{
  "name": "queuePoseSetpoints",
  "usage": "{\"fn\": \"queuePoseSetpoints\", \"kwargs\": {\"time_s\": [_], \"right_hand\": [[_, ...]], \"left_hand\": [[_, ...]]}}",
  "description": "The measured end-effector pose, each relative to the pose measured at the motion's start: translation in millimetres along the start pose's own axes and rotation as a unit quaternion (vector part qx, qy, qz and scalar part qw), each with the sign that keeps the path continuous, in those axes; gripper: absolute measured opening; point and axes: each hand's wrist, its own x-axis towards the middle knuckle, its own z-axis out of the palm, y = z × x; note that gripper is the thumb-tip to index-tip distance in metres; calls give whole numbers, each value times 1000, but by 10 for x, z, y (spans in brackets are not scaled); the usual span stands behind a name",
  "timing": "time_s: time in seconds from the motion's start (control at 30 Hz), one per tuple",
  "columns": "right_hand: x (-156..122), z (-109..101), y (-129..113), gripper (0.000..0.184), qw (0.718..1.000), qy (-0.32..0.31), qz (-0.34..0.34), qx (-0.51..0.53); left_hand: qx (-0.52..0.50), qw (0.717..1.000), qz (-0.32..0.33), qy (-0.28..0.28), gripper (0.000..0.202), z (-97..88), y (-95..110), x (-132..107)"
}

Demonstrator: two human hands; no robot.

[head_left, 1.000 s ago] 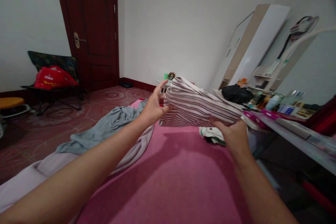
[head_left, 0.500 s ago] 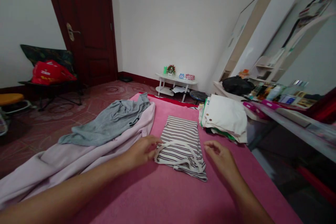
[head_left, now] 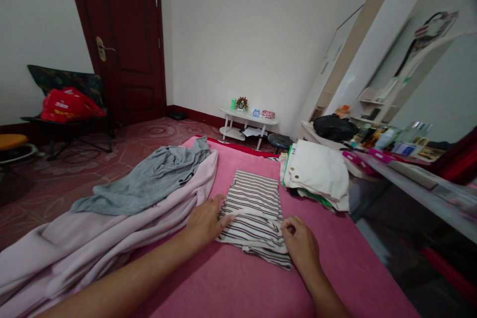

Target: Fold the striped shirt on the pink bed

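A striped shirt (head_left: 253,203), white with dark lines, lies folded into a rough rectangle on the pink bed cover (head_left: 219,283). My left hand (head_left: 204,218) rests at the shirt's left edge, thumb laid on the cloth and fingers spread apart from it. At the right edge, my right hand (head_left: 301,243) has its fingers curled and pinched against the fabric near the neckline. Left of the shirt, a grey garment (head_left: 145,179) lies loosely over a pale pink blanket (head_left: 149,228).
A stack of folded clothes (head_left: 316,171), white on top, sits at the bed's right edge. Beyond it stands a dressing table (head_left: 309,129) with a black bag (head_left: 335,124) and bottles. A small white table (head_left: 248,117) is by the wall; a red bag (head_left: 70,104) lies on a folding chair.
My right hand has moved in to the shirt's right edge and closed on it. My left thumb now lies on the cloth. The raised neckband loop has flattened down.
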Motion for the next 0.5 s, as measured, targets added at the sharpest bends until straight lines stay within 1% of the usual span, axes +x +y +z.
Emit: {"fn": "queuePoseSetpoints", "kwargs": {"time_s": [0.07,0.13,0.2,0.23,0.3,0.37,0.43,0.5], "right_hand": [[33,-23,50,22,999,-8,30,29],[50,-12,40,34,997,-17,50,54],[65,37,10,42,995,-29,56,74],[75,74,0,45,994,-34,57,89],[105,160,-2,53,987,-47,57,143],[149,235,10,60,973,-56,55,215],[209,265,6,63,961,-59,49,264],[281,237,-43,60,960,-77,32,267]], "left_hand": [[9,1000,-16,7,60,-4,-29,30],[-21,999,-24,0,58,47,-58,83],[-104,994,-14,-20,51,134,-48,152],[-165,986,2,-28,47,178,-18,184],[-295,953,60,-22,41,245,101,226],[-372,919,133,-9,36,280,276,218],[-378,903,205,-17,35,316,459,161],[-351,895,271,-45,39,390,601,79]]}}
